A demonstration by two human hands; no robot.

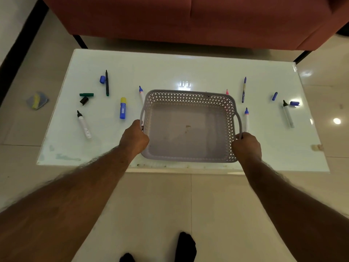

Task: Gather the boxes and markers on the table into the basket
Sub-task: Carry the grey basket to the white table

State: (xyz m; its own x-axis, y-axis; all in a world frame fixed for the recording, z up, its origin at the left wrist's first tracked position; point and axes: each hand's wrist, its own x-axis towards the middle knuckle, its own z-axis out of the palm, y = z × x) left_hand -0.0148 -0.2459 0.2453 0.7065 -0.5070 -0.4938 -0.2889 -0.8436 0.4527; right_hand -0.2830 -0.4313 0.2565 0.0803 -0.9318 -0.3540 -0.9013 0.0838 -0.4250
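While both hands are on the basket (188, 129), nothing's been collected yet, so this looks like the setup step: getting the basket placed mid-counter before any picking starts. The left hand (134, 138) has its grip curled round the left handle, and the right hand (246, 145) is clamped on the right handle the same way. The basket sits near the front edge of the white counter (170, 69) and looks empty apart from a small brownish mark on its floor.

Markers are scattered both sides: a blue one with a yellow cap (122, 108) off to the left, a white marker with a black tip (84, 124) further left, a white marker with a blue tip (246, 120) just beside the right handle, plus loose caps. I can't spot any boxes.

Next move, I'd guess: let go of one handle and grab the nearest marker, probably that right-side one.
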